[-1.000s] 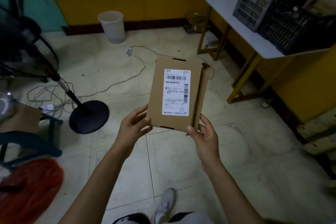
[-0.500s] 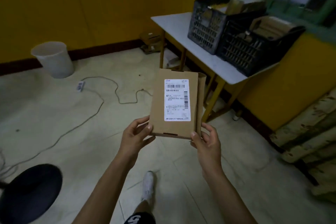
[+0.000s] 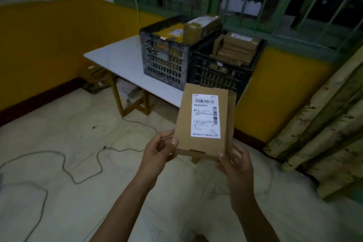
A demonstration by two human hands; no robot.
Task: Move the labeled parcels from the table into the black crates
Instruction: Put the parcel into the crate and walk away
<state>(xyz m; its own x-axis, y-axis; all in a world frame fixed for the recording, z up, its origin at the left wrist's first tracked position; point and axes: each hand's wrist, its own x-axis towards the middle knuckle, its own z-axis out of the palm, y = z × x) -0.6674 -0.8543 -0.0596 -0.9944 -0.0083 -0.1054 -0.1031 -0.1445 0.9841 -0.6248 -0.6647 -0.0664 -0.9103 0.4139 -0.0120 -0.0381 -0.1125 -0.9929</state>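
I hold a flat brown cardboard parcel (image 3: 184, 124) with a white barcode label upright in front of me. My left hand (image 3: 157, 153) pinches its lower left corner. My right hand (image 3: 234, 163) grips its lower right corner, thumb on the front. Beyond it, two black crates stand side by side on a white table (image 3: 119, 61). The left crate (image 3: 165, 59) holds yellow and brown parcels. Brown boxes are stacked in the right crate (image 3: 220, 74). The parcel is in the air, well short of both crates.
A grey cable (image 3: 82, 165) snakes across the tiled floor at the left. Pale logs (image 3: 318, 133) lean against the yellow wall at the right. Cardboard lies under the table's far end. Green window bars run behind the crates.
The view has swung right and closer to the table with the crates. The bin and fan base have left the frame. Both hands keep their hold on the parcel.
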